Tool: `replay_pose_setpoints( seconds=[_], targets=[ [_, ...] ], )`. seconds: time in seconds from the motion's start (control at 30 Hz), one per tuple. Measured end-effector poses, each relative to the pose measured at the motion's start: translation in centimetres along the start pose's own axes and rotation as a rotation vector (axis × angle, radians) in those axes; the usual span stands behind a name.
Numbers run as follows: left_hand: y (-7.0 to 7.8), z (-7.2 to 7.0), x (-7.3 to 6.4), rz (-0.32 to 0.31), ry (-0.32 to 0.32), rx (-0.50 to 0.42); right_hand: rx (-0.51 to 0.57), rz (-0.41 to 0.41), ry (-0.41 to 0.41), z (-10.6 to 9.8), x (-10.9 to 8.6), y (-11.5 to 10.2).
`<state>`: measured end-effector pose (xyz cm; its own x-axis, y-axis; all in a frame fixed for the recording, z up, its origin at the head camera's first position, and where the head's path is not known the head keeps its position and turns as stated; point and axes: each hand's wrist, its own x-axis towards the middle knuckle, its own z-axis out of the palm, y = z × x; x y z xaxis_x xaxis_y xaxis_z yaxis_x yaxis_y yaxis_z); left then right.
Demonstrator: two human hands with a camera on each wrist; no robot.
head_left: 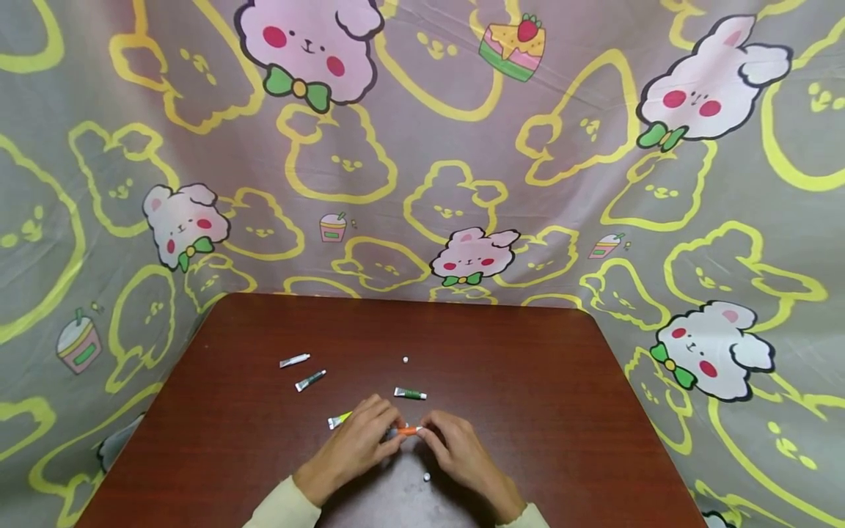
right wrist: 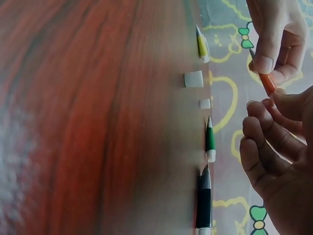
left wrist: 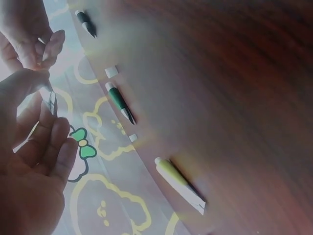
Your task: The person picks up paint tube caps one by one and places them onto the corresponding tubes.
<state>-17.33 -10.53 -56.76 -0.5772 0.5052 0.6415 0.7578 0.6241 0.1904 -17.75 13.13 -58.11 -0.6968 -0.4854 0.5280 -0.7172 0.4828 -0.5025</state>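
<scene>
A small orange paint tube [head_left: 408, 431] is held between the two hands, low over the table's near half. The left hand [head_left: 364, 434] pinches the tube's body between thumb and fingers. At the tube's white tip end, the right hand [head_left: 462, 449] pinches with thumb and forefinger; its other fingers are loosely bent in the right wrist view. A yellow paint tube [head_left: 339, 420] lies partly hidden behind the left hand. Just beyond the hands is a green paint tube [head_left: 411, 394]. One small white cap [head_left: 427, 477] lies nearer the person, between the wrists.
Farther left on the brown table [head_left: 528, 352] lie a dark green paint tube [head_left: 310, 380] and a white paint tube [head_left: 294, 360]. Another small white cap [head_left: 405, 359] sits beyond the green tube. A patterned cloth [head_left: 409, 132] hangs behind and beside the table.
</scene>
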Motion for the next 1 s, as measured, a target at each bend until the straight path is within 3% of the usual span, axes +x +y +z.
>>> replay_pose_setpoints(
  seconds=[0.5,0.77,0.87,1.0],
  targets=[
    [0.3,0.2,-0.3,-0.005,-0.039,0.043,-0.053,-0.004,-0.039,0.1,-0.4,0.3],
    [0.1,0.0,-1.0,-0.033,-0.059,0.062,0.046,0.097,-0.041,-0.1,-0.9,0.3],
    [0.0,-0.1,-1.4,-0.044,-0.081,0.080,0.055,0.127,-0.070,-0.5,-1.2,0.2],
    [-0.2,-0.1,-1.8,-0.059,-0.103,0.102,0.028,0.151,-0.176,-1.1,-1.5,0.2]
  ],
)
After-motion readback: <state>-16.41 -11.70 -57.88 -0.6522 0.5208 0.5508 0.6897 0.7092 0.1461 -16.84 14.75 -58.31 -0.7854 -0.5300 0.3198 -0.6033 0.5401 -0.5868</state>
